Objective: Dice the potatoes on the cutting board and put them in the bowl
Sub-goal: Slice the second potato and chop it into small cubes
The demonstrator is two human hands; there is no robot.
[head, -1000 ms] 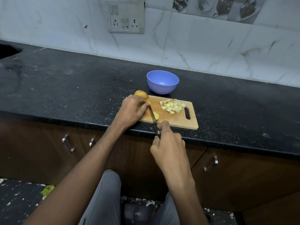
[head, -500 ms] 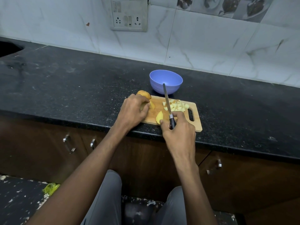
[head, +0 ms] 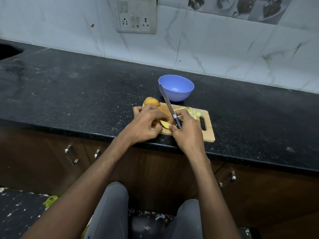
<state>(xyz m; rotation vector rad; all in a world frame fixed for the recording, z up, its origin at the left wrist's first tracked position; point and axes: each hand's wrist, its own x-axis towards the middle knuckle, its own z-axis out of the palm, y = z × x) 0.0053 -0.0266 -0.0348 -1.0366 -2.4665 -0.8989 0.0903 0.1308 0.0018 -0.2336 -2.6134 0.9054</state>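
One potato piece [head: 164, 124]: cut face up, near-left part of cutting board [head: 209, 133], between the two hands.
Whole potato [head: 151, 101]: far-left corner of board, just beyond left hand.
Diced potato [head: 194, 112]: small pile, far-right part of board, partly hidden behind right hand.
Left hand [head: 146, 125]: fingers curled onto the potato piece, holding it.
Right hand [head: 187, 130]: clamped round knife [head: 170, 107] handle; a fingertip touches the piece.
Knife: blade lifted, tip pointing far-left, crossing in front of the bowl rim.
Bowl [head: 179, 94]: blue, on bench [head: 86, 94] just beyond board; inside looks bare.
Bench: black speckled stone, board at its near edge.
Wall: switch socket plate [head: 136, 15] above.
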